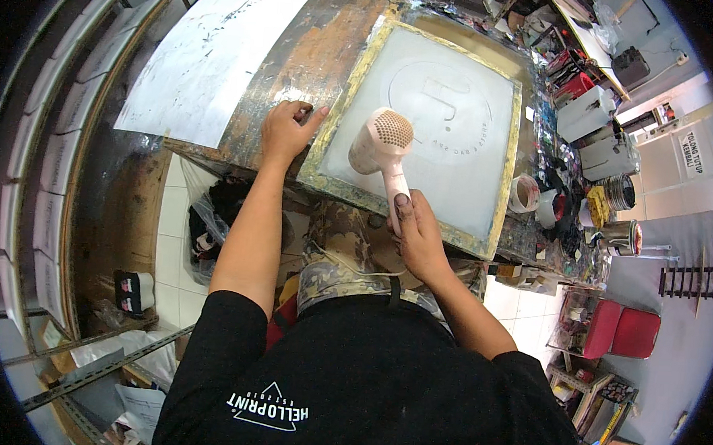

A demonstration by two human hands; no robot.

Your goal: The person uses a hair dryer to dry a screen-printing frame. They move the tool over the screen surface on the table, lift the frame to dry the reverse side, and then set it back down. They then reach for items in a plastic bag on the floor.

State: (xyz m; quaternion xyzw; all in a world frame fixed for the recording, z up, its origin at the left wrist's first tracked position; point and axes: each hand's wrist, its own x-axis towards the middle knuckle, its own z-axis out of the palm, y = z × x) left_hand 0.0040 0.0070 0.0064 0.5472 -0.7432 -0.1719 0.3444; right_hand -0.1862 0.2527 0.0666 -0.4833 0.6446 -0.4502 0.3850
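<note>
My right hand (422, 236) is wrapped round the handle of a pale pink hair dryer (382, 142). Its perforated round back faces up, and its body hangs over the left part of a silk screen (363, 94). That screen has a yellowish, stained frame and a pale mesh bearing a round design with a hooked shape and curved lettering. My left hand (289, 132) rests on the worn wooden table (304, 67) beside the frame's left edge. Its fingers are loosely bent, the thumb stands apart toward the frame, and nothing is in it.
A large white sheet (220, 58) covers the table's left part. Tubs (524, 193) and cans (619, 190) crowd the right side. Shelving (69, 159) stands at the left, with a plastic bag (203, 222) under the table. A red chair (625, 328) is at the right.
</note>
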